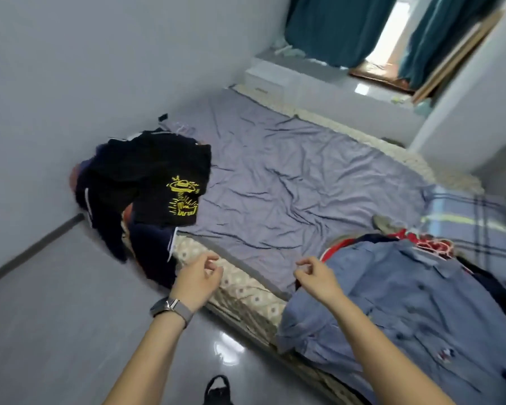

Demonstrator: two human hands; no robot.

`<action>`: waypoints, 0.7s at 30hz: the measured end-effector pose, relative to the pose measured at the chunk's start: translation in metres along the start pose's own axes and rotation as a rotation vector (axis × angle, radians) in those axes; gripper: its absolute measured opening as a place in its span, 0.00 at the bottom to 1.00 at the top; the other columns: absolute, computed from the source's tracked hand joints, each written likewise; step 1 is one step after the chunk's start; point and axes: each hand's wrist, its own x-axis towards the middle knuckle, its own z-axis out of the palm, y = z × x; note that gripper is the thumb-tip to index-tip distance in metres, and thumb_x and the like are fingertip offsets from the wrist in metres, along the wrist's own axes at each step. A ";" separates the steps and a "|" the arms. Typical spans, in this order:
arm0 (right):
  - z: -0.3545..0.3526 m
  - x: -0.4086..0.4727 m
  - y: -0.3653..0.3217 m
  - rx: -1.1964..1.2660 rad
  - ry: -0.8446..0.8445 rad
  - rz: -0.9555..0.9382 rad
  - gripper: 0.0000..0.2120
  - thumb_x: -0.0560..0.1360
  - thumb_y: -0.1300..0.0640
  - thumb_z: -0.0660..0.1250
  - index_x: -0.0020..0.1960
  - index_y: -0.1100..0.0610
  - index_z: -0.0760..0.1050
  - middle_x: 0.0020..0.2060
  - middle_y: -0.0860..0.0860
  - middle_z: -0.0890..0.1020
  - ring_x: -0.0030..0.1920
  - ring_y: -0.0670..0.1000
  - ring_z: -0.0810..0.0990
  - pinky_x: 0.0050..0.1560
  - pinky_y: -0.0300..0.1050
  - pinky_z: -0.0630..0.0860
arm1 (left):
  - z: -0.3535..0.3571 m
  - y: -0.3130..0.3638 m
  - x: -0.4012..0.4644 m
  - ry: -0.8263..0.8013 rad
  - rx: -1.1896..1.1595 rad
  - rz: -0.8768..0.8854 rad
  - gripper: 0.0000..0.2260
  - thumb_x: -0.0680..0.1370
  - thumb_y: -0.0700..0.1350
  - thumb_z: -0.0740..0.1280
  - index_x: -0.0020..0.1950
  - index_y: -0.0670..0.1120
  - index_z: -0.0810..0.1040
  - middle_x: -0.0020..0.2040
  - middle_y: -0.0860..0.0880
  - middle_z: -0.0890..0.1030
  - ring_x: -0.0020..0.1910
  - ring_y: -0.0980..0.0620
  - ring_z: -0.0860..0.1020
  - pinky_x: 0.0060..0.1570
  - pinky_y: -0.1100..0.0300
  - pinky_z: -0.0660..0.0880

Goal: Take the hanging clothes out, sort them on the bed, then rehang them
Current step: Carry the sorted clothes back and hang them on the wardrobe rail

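Head view, sorting stage. The clothes lie on the bed in two groups, well apart. At centre left of the frame, a dark pile topped by a black garment with a yellow print spills over the bed's corner toward the floor. At lower right, a blue button-front shirt lies spread on top of a second heap, with red and dark fabric showing behind it and its lower part hanging over the bed's edge. The middle of the purple sheet between the two groups is bare.

Judged from this layout, removal from the wardrobe appears done and sorting is under way or nearly complete; rehanging has not begun, as no garment is seen on a rail. Pale hanger-like shapes near the dark pile's far side are too blurred to identify.

Both forearms extend from the bottom of the frame toward the bed's near edge. The left hand, with a watch on its wrist, hovers over the patterned mattress side, fingers loosely curled and holding nothing. The right hand hovers just beside the blue shirt's upper left edge, fingers likewise relaxed and curled, gripping nothing; whether it touches the cloth cannot be told.
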 end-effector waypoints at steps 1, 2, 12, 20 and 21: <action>-0.017 0.003 0.016 0.017 0.053 0.049 0.10 0.74 0.58 0.63 0.55 0.56 0.73 0.30 0.49 0.75 0.33 0.49 0.74 0.33 0.40 0.67 | 0.014 0.013 0.019 -0.059 0.015 0.031 0.11 0.76 0.43 0.65 0.57 0.45 0.75 0.44 0.50 0.78 0.39 0.54 0.77 0.43 0.64 0.72; -0.032 0.004 0.032 0.034 0.102 0.101 0.10 0.74 0.58 0.63 0.55 0.55 0.72 0.30 0.48 0.74 0.34 0.48 0.74 0.34 0.40 0.67 | 0.029 0.027 0.036 -0.116 0.034 0.060 0.11 0.76 0.43 0.65 0.58 0.44 0.75 0.46 0.50 0.78 0.41 0.53 0.77 0.45 0.62 0.72; -0.121 -0.004 0.194 0.244 0.387 0.516 0.08 0.72 0.60 0.66 0.51 0.55 0.72 0.30 0.45 0.75 0.40 0.50 0.74 0.34 0.38 0.64 | 0.202 0.157 0.111 -0.488 0.183 0.261 0.12 0.76 0.41 0.64 0.59 0.42 0.73 0.42 0.50 0.75 0.37 0.57 0.73 0.43 0.64 0.68; -0.233 0.072 0.353 0.066 0.123 0.556 0.18 0.72 0.57 0.65 0.61 0.57 0.71 0.42 0.46 0.75 0.50 0.49 0.75 0.54 0.42 0.71 | 0.359 0.228 0.128 -0.529 0.147 0.238 0.05 0.77 0.41 0.63 0.51 0.50 0.72 0.40 0.50 0.78 0.40 0.51 0.78 0.46 0.59 0.73; -0.249 0.088 0.371 -0.019 0.038 0.556 0.20 0.72 0.53 0.65 0.63 0.53 0.70 0.49 0.47 0.76 0.56 0.51 0.74 0.58 0.45 0.71 | 0.379 0.235 0.128 -0.532 0.129 0.208 0.05 0.77 0.41 0.63 0.50 0.51 0.72 0.40 0.51 0.78 0.40 0.51 0.78 0.45 0.58 0.74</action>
